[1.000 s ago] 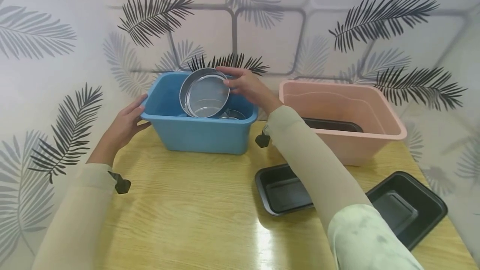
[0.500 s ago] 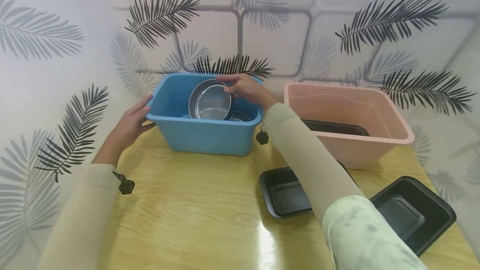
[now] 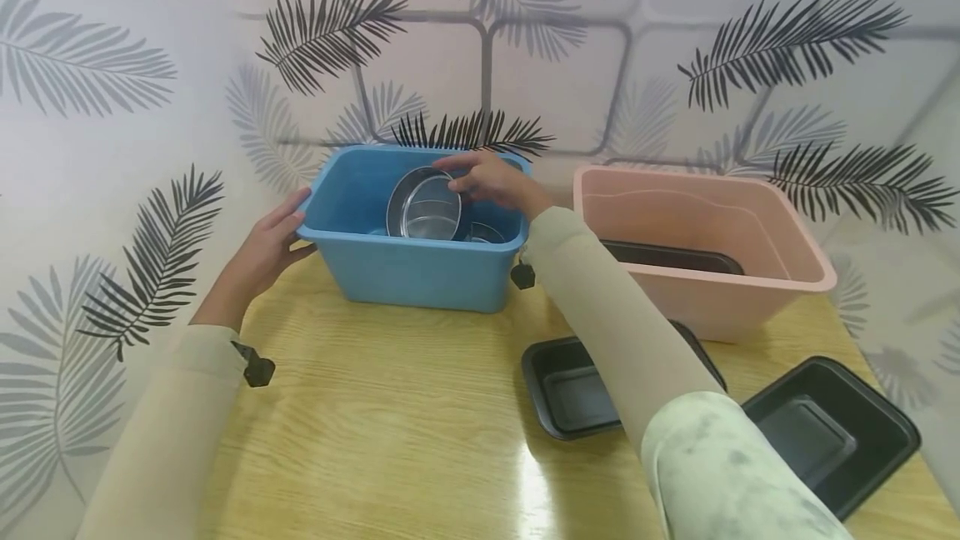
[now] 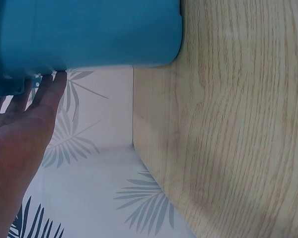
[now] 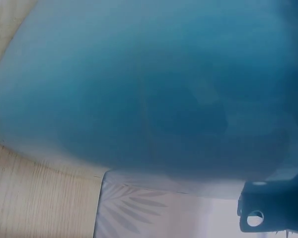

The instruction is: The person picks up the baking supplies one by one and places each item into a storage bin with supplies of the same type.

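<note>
A round silver cake pan (image 3: 432,208) stands tilted inside the blue plastic bin (image 3: 412,275), its open side facing me. My right hand (image 3: 487,178) pinches the pan's upper right rim between thumb and fingers. In the right wrist view the bin's end wall (image 5: 139,99) fills most of the picture, and the hand is hidden. My left hand (image 3: 264,247) grips the bin's left end at the rim; the left wrist view has its fingers (image 4: 50,94) tucked under that rim. More round metal ware (image 3: 486,232) shows low in the bin, partly behind the front wall.
To the right stands a pink bin (image 3: 750,307) with a dark loaf pan (image 3: 671,257) inside. Dark loaf pans lie on the wooden table (image 3: 390,423) in front of it: one (image 3: 577,394) partly under my right forearm, another (image 3: 817,440) near the right edge. A patterned wall rises behind.
My right hand has lowered the cake pan deeper into the blue bin and slightly to the right. My left hand stays on the bin's rim. The whole head view has shifted a little.
</note>
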### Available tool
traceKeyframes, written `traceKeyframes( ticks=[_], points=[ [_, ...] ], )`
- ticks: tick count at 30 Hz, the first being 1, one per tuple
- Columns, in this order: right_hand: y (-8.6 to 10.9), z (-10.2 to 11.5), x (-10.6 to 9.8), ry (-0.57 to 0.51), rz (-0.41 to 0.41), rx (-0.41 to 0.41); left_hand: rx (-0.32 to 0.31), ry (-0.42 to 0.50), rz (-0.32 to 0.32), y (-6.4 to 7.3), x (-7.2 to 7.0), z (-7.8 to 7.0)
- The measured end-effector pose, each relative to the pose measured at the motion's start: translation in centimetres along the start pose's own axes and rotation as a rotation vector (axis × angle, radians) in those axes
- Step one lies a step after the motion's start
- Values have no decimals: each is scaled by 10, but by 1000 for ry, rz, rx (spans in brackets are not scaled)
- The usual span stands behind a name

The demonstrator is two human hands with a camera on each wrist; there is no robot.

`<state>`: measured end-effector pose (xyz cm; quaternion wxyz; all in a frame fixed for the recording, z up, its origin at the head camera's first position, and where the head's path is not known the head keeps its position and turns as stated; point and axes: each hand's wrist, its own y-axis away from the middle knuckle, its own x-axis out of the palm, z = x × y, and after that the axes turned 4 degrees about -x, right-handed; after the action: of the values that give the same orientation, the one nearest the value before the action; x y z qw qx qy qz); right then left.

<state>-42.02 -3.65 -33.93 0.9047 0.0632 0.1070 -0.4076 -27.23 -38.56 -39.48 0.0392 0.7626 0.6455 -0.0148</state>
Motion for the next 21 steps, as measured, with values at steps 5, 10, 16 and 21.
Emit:
traceKeyframes(
  ticks=[5,10,16,21],
  points=[
    [0,0,1,120,3,-29,3,-19,-6,0,0,1],
    [0,-1,-1,244,-7,-91,8,0,-2,0,-1,1],
    [4,0,-3,250,-33,-104,-7,2,-9,1,-1,1],
    [13,3,-7,211,-31,-129,-10,8,-11,1,1,0]
  ],
)
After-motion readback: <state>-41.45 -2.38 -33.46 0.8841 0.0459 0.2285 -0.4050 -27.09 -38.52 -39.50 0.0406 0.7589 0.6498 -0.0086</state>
